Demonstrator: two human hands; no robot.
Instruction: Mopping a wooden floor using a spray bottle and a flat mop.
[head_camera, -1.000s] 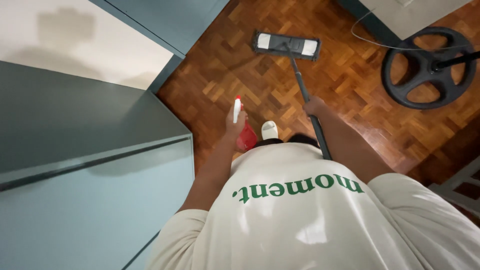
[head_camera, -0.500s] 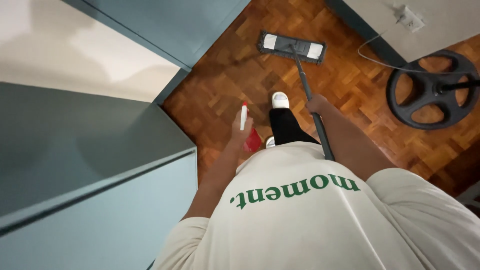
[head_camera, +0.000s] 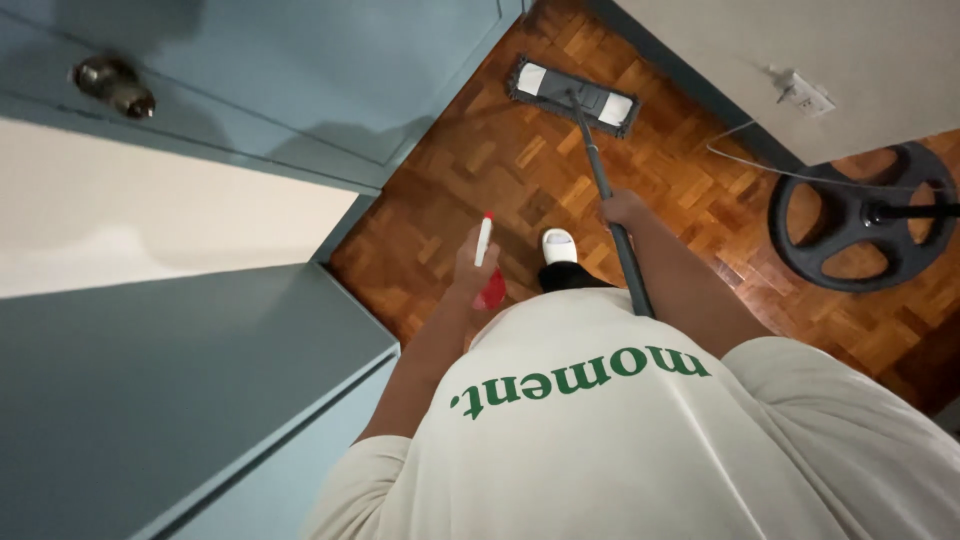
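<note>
The right hand is clamped on the mop handle, which slants up-frame to the mop head at top centre; the left hand grips a spray bottle beside it.

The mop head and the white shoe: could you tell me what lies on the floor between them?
In the head view, only bare parquet floor lies between the mop head and the white shoe; the mop handle runs alongside it.
</note>
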